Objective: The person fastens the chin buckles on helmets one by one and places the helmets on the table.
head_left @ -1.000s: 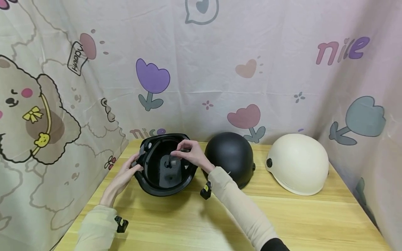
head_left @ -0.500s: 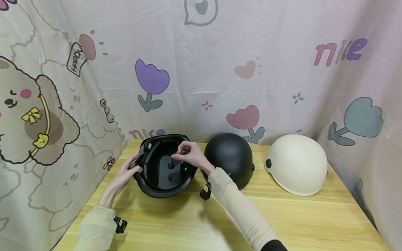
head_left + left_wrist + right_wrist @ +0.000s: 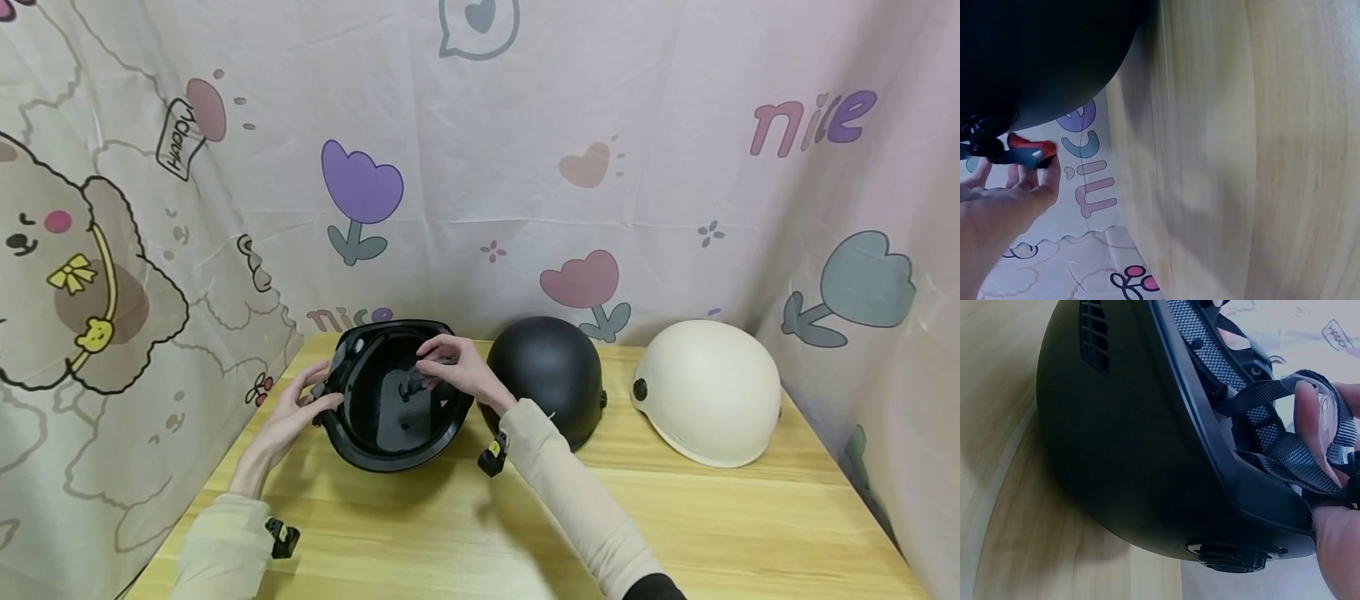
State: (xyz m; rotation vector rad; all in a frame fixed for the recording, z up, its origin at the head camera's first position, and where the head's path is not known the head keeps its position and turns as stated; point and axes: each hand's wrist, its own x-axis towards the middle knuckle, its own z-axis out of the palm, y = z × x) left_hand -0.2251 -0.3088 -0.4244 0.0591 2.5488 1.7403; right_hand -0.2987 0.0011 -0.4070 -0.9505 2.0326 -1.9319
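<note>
A black helmet lies upturned at the table's back left, its hollow and grey inner padding facing up. At its left side is my left hand. In the left wrist view, that hand's fingertips hold a red and black buckle on a dark strap. My right hand is over the helmet's right rim. In the right wrist view, its thumb and fingers grip the black webbing chin strap, which loops around them. Something clear and shiny lies between these fingers; its kind cannot be made out.
A second black helmet stands dome up just right of the upturned one, partly behind the right forearm. Farther right is a cream helmet, also dome up. All rest on a wooden table before a printed curtain.
My left hand has shifted slightly left and its fingers have spread a little from the rim. My right hand has turned slightly with the strap; the helmet stays in place.
</note>
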